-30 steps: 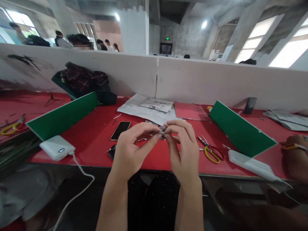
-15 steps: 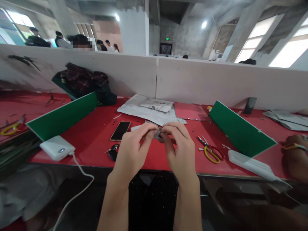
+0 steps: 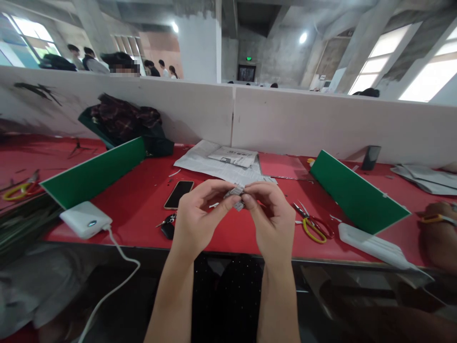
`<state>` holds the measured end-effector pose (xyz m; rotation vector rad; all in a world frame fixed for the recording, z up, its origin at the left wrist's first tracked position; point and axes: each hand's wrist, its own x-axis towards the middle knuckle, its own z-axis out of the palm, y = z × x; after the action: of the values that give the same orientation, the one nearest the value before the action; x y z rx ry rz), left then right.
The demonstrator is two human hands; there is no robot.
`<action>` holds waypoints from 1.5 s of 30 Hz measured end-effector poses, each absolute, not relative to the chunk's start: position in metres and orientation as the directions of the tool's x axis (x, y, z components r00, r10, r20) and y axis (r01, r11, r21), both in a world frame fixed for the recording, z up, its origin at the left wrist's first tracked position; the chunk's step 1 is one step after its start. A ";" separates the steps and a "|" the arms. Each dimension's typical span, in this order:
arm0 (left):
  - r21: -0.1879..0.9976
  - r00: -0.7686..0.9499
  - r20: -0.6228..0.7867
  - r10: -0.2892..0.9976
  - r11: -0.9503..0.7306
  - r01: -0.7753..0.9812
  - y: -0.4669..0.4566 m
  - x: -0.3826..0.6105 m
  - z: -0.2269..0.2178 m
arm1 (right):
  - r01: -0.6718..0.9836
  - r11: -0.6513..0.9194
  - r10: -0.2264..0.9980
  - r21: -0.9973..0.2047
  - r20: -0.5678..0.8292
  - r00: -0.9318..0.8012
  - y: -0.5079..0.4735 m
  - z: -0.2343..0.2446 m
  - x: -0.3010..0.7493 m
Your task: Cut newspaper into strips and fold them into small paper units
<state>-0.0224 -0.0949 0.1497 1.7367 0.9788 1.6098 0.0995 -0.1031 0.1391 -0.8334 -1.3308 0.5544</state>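
Observation:
Between my fingertips is a small folded piece of newspaper (image 3: 236, 191), grey with printed lines. My left hand (image 3: 203, 216) pinches it from the left, thumb in front. From the other side my right hand (image 3: 268, 214) grips it, its thumb pressed near the left one. Both hands hover over the red tabletop (image 3: 228, 236), and parts of the paper are hidden by the fingers. Behind them lie newspaper sheets (image 3: 221, 164). A phone (image 3: 179, 194) and a key ring with a black fob (image 3: 167, 227) rest left of my left hand.
Scissors (image 3: 314, 226) with yellow and red handles lie to the right. Green dividers (image 3: 96, 171) stand at left and right. A white power bank (image 3: 85, 220) with a cable sits at the left edge, another white device (image 3: 373, 244) at the right. Another person's arm (image 3: 437, 233) is far right.
Both hands have turned so the thumbs come up in front and meet on the paper. More of the folded newspaper's printed face shows now.

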 end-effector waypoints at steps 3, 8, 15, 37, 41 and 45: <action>0.794 -0.024 0.598 0.801 -0.589 0.151 -0.095 -0.020 0.150 | 0.084 0.568 0.811 -0.819 0.574 0.112 -0.104 0.140 0.104; 0.750 -0.022 0.650 0.760 -0.636 0.182 -0.094 -0.017 0.149 | 0.119 0.560 0.821 -0.820 0.569 0.058 -0.101 0.136 0.107; 0.807 -0.008 0.574 0.819 -0.563 0.179 -0.094 -0.013 0.149 | 0.049 0.553 0.825 -0.832 0.555 0.102 -0.098 0.132 0.101; 0.919 0.100 0.278 0.955 -0.235 -0.315 -0.081 -0.021 0.143 | 0.142 0.712 0.687 -0.688 0.724 0.058 -0.095 0.128 0.119; 0.929 0.079 0.267 0.960 -0.234 -0.288 -0.082 -0.021 0.145 | 0.223 0.722 0.668 -0.654 0.744 0.018 -0.095 0.130 0.121; 0.940 0.052 0.263 0.964 -0.243 -0.240 -0.082 -0.020 0.145 | 0.277 0.734 0.647 -0.620 0.762 -0.012 -0.096 0.132 0.121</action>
<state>-0.0203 -0.0822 0.1455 1.2511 0.8411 1.4317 0.1209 -0.0956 0.1317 -0.7644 -1.5997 0.3438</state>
